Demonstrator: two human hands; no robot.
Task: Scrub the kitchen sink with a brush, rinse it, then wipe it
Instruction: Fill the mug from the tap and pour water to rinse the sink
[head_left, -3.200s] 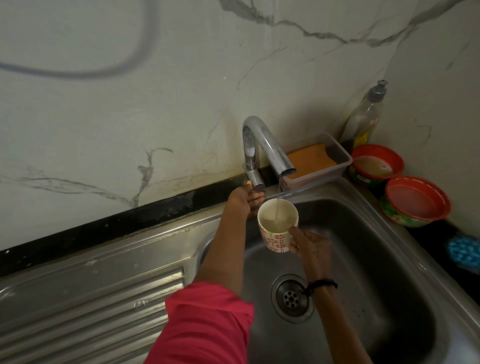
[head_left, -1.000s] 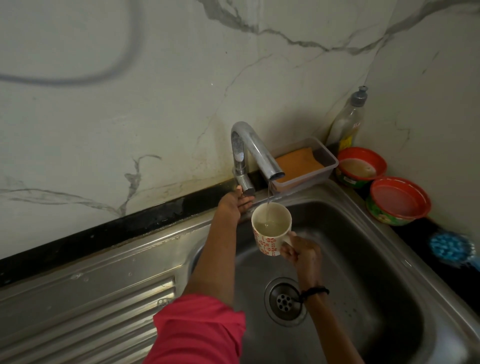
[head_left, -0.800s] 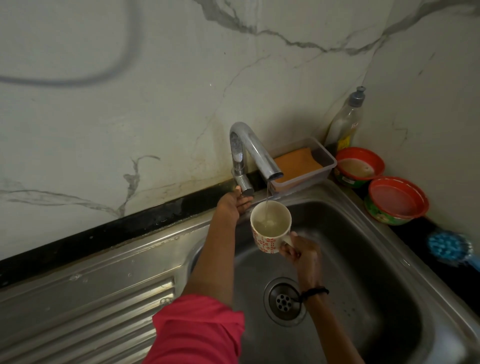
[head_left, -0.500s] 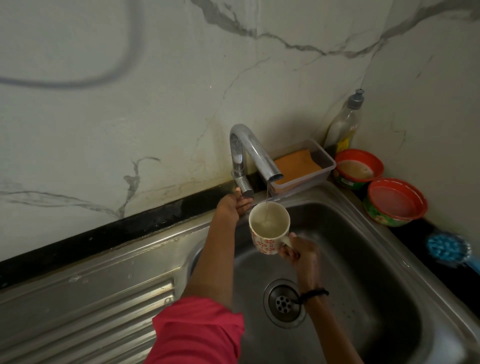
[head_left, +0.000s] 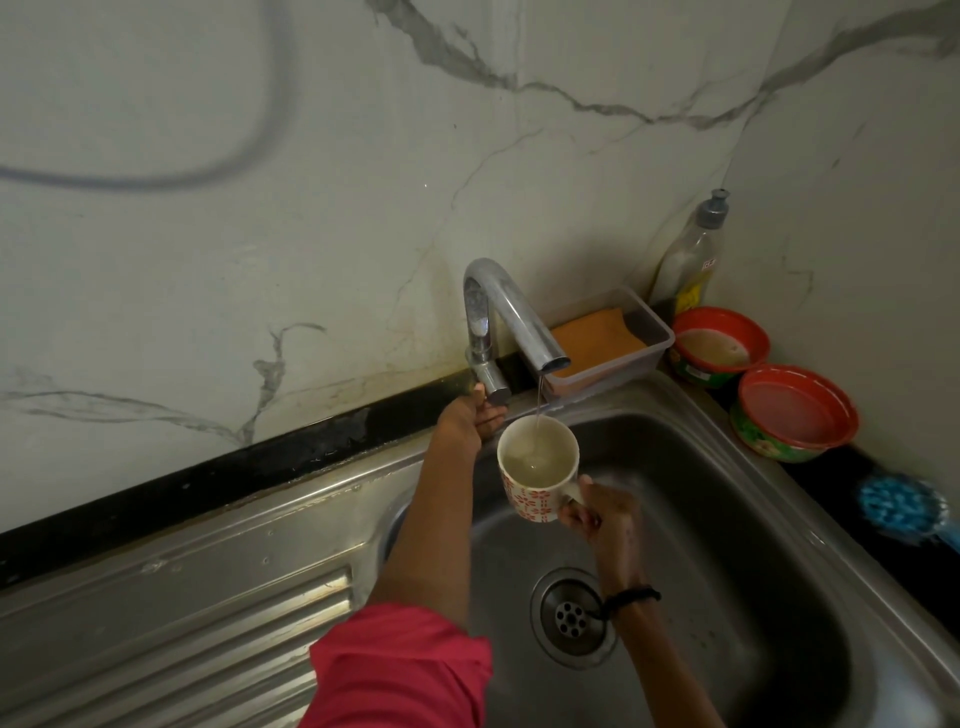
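Head view: right hand (head_left: 597, 512) grips the handle of a patterned mug (head_left: 537, 467) under the running tap (head_left: 511, 325).
Left hand (head_left: 475, 415) curls at the tap lever (head_left: 491, 384), above the sink (head_left: 727, 519) basin's back edge; a blue brush (head_left: 901, 506) lies off the sink's right edge.

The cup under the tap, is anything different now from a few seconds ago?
The cup has filled up: the water inside stands higher than before. The right hand now grips the handle instead of the cup's side. The left hand stays on the tap lever, and the thin stream keeps running.
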